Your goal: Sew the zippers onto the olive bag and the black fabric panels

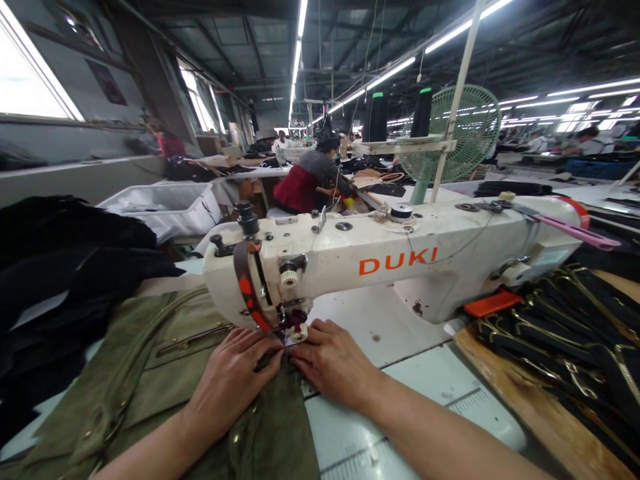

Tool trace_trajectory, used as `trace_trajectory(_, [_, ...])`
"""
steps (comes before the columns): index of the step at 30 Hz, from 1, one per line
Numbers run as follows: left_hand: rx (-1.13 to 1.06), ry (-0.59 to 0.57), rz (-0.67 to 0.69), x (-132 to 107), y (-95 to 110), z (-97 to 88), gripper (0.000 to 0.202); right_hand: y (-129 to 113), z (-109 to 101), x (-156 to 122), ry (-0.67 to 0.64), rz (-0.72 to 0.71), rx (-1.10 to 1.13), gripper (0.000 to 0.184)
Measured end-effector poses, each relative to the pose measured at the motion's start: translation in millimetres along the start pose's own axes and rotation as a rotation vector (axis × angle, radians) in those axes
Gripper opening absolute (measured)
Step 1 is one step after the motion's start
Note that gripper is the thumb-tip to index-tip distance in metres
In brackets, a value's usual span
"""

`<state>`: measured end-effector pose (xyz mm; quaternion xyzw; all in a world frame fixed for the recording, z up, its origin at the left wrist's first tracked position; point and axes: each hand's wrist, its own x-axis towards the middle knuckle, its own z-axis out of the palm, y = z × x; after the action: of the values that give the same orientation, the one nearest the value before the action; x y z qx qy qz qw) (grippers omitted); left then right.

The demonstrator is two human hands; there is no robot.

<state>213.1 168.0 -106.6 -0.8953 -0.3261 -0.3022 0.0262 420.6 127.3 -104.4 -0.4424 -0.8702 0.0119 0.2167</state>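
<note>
Right up close, both forearms come in from the bottom edge, and the left hand [233,377] lies palm down and spread flat on the olive green garment [150,373], fingers stretched out, pressing the cloth to the table rather than closing round it. The right hand [333,363] sits just beside it, knuckles up, its fingertips on the garment's edge; whether the thumb underneath pinches the cloth, I cannot tell. The two sets of fingertips nearly meet right at the presser foot [293,331], so the garment's seam is under the needle while the rest of it trails off down and to the left, a metal zipper [193,339] showing across it. All this rests on the white table [425,393]. Above the hands stands the white sewing machine [400,257], orange DUKI lettering on its arm, with a pink-handled tool [575,230] lying on top at the right end. To the left, a heap of black fabric [65,267]; to the right, black zippered pieces [565,333] stacked on a wooden board. Further back, a white bin [165,207], two dark thread cones [377,117] on a stand, a green fan [460,133], and a seated person in red and grey [305,180] bent over another table.
</note>
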Motion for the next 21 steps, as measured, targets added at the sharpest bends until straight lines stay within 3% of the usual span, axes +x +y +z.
trace_trajectory(8, [-0.030, 0.022, 0.151, -0.8, -3.1, -1.6, 0.032, -0.6, 2.9, 0.6, 0.006, 0.003, -0.002, 0.014])
trace_trajectory(14, [-0.085, -0.061, 0.209, -7.1, -9.0, -10.3, 0.027, 0.4, 4.4, -1.2, 0.012, -0.012, -0.026, 0.011])
trace_trajectory(18, [-0.181, -0.166, 0.131, -8.3, -10.6, -16.0, 0.029, -1.1, 5.8, 0.8, 0.048, 0.022, -0.004, 0.012])
trace_trajectory(21, [-0.227, -0.164, 0.013, -7.5, -11.5, -14.0, 0.027, -1.1, 7.0, 5.8, 0.057, 0.067, 0.018, 0.016])
